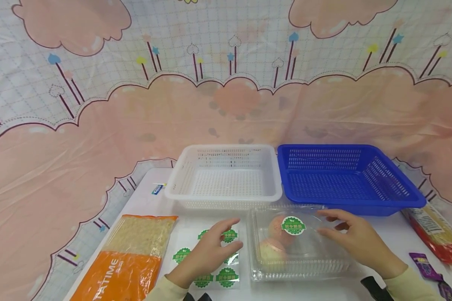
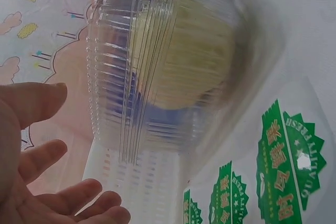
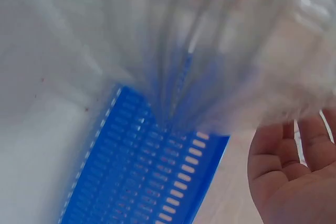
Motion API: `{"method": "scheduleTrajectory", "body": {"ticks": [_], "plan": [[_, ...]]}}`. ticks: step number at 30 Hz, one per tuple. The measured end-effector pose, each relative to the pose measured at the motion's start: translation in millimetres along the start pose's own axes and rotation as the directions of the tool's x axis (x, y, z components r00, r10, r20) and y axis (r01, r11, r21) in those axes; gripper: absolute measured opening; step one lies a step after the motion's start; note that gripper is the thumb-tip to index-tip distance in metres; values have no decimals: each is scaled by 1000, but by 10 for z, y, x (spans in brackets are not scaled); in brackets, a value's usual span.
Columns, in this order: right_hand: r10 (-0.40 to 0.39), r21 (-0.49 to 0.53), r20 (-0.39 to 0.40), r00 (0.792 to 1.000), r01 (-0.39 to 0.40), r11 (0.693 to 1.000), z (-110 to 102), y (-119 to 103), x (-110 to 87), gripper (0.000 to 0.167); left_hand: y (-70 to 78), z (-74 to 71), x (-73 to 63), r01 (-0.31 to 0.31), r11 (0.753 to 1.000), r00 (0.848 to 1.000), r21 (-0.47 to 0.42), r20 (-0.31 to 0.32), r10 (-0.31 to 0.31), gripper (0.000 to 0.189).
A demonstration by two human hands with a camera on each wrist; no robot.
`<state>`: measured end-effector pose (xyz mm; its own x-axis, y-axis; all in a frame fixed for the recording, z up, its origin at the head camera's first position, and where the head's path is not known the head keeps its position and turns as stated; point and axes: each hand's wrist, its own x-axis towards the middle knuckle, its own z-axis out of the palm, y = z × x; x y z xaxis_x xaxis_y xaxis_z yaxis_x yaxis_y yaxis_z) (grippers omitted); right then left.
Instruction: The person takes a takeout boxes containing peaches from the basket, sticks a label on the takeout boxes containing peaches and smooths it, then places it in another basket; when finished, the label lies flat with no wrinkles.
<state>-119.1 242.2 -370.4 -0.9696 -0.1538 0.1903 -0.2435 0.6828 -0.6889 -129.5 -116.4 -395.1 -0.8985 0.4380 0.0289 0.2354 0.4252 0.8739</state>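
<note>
A clear plastic clamshell box (image 1: 299, 246) sat on the white worktop (image 1: 380, 228), just in front of the blue basket (image 1: 346, 177), with peach-coloured fruit (image 1: 276, 240) inside and a green sticker (image 1: 293, 225) on its lid. The person's right hand (image 1: 355, 240) lay over the box's right side, grip wide, fingers spread and relaxed on the lid. The left hand (image 1: 211, 251) hovered just beside the box's left edge, above a sheet of green stickers (image 1: 214, 261), its grip also wide and holding nothing. A white basket (image 1: 226, 175) stood beside the blue one. An orange packet (image 1: 128, 259) lay to the left, a red packet (image 1: 437, 234) at the far right.
</note>
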Motion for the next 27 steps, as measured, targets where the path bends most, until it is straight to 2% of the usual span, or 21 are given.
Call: {"method": "scheduleTrajectory", "body": {"ticks": [4,9,14,20,27], "plan": [[-32,-28,-23,999,31,999,-26,83,0,45,23,19,45,-2,1000,1000,15,0,2,58],[-89,-14,-41,995,88,996,-34,207,2,43,44,55,96,-2,1000,1000,-14,7,3,61],[-42,-4,10,999,42,999,-50,280,-23,47,61,108,131,18,999,1000,-35,10,-18,65],[-12,4,49,999,12,1000,-72,337,-34,53,49,168,175,5,1000,1000,-12,11,-5,70],[6,13,67,998,-7,1000,-44,428,-68,58,32,239,192,47,994,998,-96,47,-42,71]]}}
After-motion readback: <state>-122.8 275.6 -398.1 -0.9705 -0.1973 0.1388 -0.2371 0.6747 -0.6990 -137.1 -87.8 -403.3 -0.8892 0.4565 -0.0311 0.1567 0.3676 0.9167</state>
